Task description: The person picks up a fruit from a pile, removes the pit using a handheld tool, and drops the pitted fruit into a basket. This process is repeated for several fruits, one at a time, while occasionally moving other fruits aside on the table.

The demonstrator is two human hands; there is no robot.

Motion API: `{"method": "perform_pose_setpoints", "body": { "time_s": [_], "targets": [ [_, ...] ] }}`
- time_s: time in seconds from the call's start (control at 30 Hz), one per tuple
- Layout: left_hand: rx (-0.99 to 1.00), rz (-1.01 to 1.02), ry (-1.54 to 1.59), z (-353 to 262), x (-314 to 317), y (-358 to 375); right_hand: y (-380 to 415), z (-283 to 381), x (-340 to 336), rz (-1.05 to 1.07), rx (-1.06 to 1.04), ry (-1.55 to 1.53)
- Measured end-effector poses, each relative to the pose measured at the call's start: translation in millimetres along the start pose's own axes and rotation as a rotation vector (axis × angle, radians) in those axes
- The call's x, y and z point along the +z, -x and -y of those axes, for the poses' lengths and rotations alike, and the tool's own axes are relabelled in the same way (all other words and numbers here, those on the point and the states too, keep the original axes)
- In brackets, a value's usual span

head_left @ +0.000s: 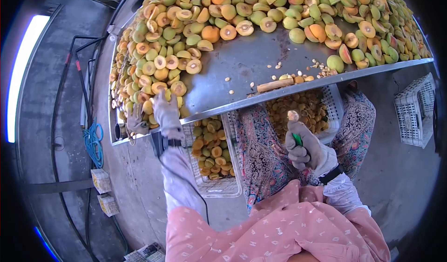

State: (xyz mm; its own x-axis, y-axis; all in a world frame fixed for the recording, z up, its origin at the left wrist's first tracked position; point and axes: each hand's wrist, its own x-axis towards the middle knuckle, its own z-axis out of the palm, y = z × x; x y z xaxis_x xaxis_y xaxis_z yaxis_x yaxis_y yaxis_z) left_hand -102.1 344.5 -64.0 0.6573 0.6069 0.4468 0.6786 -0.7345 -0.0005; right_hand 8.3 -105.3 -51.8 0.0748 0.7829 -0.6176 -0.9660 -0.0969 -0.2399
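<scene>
My left hand (166,115), in a grey work glove, reaches over the near left edge of the metal table with its fingers apart. Its fingertips are right at the halved apricots (178,88), green to orange. In another grey glove, my right hand (305,148) is closed around a small green-handled tool (297,139) above my lap. The tool's working end is hidden. The thumb points up, with a pale orange-white tip (293,115). Just left of my left hand, a grey glove (136,121) rests against the fruit at the table edge.
Halved fruit heaps across the metal table (223,59). Loose pits (321,69) and a wooden stick (275,85) lie along its raised near rim. Below stand a crate of fruit halves (219,187) and another crate (333,108) between my knees. A white crate (414,110) sits right; a blue hose (93,143) hangs left.
</scene>
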Motion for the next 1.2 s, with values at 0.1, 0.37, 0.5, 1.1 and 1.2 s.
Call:
{"method": "perform_pose_setpoints", "body": {
  "time_s": [0.1, 0.37, 0.5, 1.1, 1.2],
  "targets": [
    [0.098, 0.186, -0.349, -29.4, 21.6, -36.9, 7.2, 2.0, 9.5, -0.139, -0.058, 0.104],
    [-0.098, 0.508, -0.084, -56.0, 34.0, -28.7, -25.5, -27.4, -42.8, -0.587, -0.864, 1.736],
    [-0.459, 0.538, 1.142, -76.0, -11.6, 12.2, -45.2, 21.6, -11.9, -0.717, -0.476, 1.728],
    [-0.526, 0.751, 2.106, -252.8, -76.3, 107.2, 3.3, 1.8, -26.4, -0.566, -0.481, 1.271],
    [-0.522, 0.700, 2.162, -258.2, -69.8, 114.3, 40.9, -2.3, 8.4, -0.374, -0.376, 0.400]
  ]
}}
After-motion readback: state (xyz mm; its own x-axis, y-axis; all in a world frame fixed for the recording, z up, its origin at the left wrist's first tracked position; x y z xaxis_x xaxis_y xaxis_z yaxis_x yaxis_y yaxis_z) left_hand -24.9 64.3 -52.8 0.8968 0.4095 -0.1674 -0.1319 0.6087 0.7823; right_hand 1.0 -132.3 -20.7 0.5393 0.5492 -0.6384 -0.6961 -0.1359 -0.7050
